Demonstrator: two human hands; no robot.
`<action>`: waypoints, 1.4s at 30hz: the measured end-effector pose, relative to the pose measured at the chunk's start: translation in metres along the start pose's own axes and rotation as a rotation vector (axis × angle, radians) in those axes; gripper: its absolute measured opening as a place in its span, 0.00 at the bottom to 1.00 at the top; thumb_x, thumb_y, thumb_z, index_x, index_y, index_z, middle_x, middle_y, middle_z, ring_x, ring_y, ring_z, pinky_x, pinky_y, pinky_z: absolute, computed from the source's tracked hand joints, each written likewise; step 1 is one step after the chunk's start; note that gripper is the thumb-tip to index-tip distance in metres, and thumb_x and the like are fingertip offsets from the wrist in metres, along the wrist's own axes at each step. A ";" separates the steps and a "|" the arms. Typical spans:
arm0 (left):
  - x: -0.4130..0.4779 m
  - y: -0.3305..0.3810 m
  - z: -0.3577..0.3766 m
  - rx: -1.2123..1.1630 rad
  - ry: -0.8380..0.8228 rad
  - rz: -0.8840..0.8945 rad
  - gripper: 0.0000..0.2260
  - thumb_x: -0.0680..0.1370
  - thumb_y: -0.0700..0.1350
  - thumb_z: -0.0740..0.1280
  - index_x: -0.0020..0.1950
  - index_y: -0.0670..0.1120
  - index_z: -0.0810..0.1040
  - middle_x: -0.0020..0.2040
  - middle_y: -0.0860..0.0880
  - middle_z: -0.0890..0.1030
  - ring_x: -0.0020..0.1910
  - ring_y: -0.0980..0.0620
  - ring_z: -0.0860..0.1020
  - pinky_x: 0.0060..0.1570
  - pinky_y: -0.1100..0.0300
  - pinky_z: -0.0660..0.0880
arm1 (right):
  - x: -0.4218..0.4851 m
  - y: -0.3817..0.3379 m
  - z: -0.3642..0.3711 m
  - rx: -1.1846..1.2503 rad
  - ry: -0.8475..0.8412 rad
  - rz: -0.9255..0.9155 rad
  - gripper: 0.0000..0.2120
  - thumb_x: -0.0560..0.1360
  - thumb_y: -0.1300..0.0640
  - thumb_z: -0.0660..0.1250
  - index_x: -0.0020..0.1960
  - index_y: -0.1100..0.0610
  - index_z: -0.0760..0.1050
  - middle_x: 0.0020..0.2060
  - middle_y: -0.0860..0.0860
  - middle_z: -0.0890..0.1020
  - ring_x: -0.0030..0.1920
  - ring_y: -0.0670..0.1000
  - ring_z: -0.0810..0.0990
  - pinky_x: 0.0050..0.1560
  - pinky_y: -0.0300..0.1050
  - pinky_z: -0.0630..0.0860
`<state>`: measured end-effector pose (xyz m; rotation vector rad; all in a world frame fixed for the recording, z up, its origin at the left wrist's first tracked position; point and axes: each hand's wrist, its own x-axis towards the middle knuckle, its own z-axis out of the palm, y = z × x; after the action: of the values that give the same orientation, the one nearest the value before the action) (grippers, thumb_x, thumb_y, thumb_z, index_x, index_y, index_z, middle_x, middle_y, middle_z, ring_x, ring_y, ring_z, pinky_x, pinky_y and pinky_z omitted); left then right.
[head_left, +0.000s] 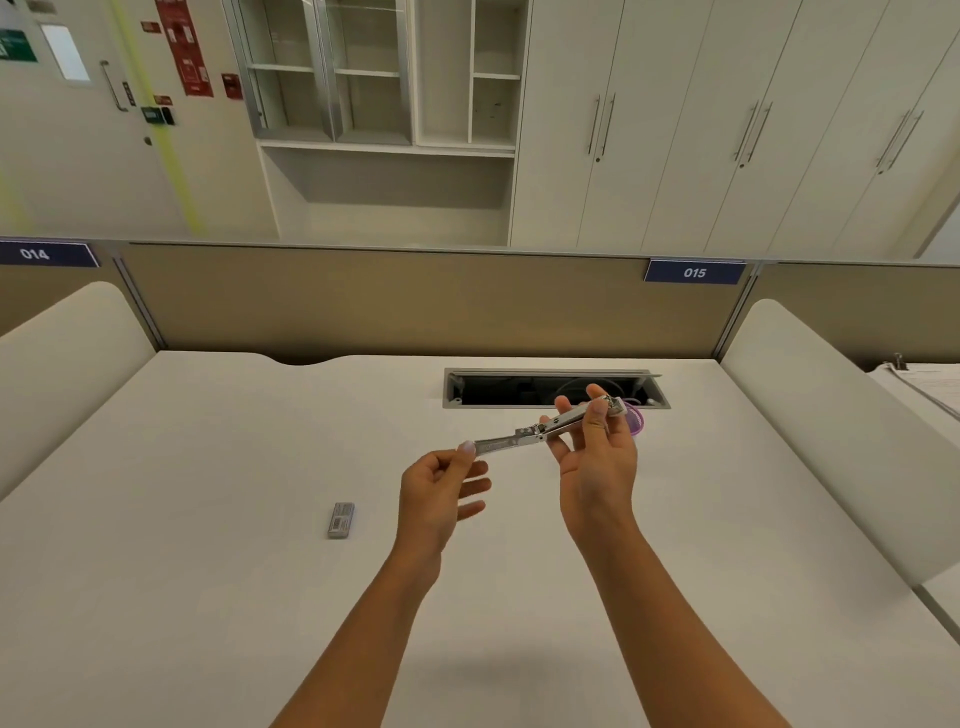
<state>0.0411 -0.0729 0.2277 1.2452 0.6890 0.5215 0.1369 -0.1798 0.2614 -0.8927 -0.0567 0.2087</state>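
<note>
Silver stapler (524, 435) is getting held open, left hand (441, 493) pinching one end, right hand (597, 467) gripping the other, guessing staples from that box (341, 520) go in next.

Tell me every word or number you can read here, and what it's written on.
"014": left blue plate on the desk partition.
"015": right blue plate on the same partition.
Too blurred to read: red poster, green sign, small grey box, held metal tool.
</note>
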 end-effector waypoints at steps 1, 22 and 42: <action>0.000 -0.001 -0.003 0.031 -0.030 -0.036 0.11 0.77 0.51 0.67 0.50 0.44 0.80 0.45 0.48 0.85 0.42 0.52 0.84 0.39 0.57 0.82 | 0.002 -0.001 -0.001 0.002 0.008 0.007 0.08 0.81 0.56 0.59 0.57 0.53 0.74 0.47 0.50 0.83 0.52 0.50 0.85 0.48 0.48 0.83; -0.002 0.008 0.001 0.281 -0.325 0.160 0.09 0.78 0.47 0.64 0.56 0.49 0.80 0.48 0.50 0.85 0.45 0.52 0.84 0.49 0.59 0.80 | -0.004 0.004 0.007 -0.545 -0.456 -0.037 0.09 0.79 0.56 0.64 0.57 0.45 0.76 0.49 0.44 0.86 0.51 0.46 0.84 0.47 0.40 0.82; -0.016 0.013 0.013 0.010 -0.237 0.200 0.22 0.75 0.61 0.50 0.66 0.57 0.65 0.68 0.49 0.72 0.64 0.45 0.75 0.60 0.39 0.74 | -0.029 0.011 0.028 -0.887 -0.455 -0.333 0.11 0.77 0.61 0.67 0.46 0.45 0.77 0.40 0.38 0.81 0.45 0.39 0.80 0.39 0.24 0.74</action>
<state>0.0392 -0.0892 0.2456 1.3673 0.3698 0.5236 0.1031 -0.1577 0.2714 -1.6806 -0.7623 0.0617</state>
